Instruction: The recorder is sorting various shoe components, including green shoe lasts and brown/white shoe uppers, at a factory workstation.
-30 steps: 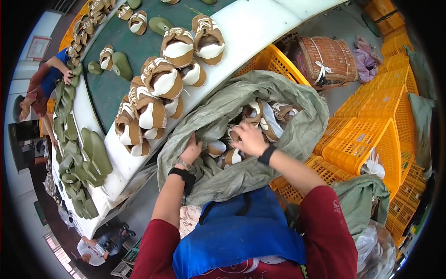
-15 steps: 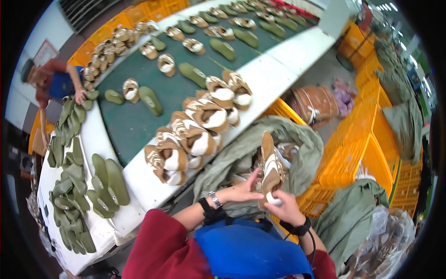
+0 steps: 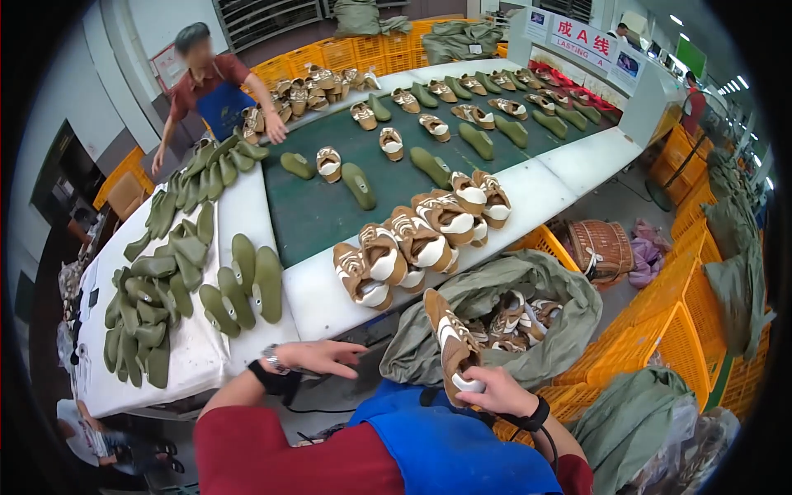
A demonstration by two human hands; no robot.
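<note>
Left hand (image 3: 318,357) off shoe, now empty, fingers spread, at bench (image 3: 330,289) front edge; right hand (image 3: 495,389) grips tan shoe (image 3: 451,344) above sack (image 3: 569,318).

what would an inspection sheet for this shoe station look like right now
surface: white worktable along a dark green conveyor belt.
job's things: brown and white shoe upper held in the right hand; more uppers in the open grey-green sack.
clutter: stacked uppers on the table edge; green shoe lasts piled at left.
hands: left hand open, empty, beside the table edge; right hand closed on the upper.
cables: thin black cord by the right wrist.
surroundings: yellow crates, woven basket, a co-worker at the far side.
</note>
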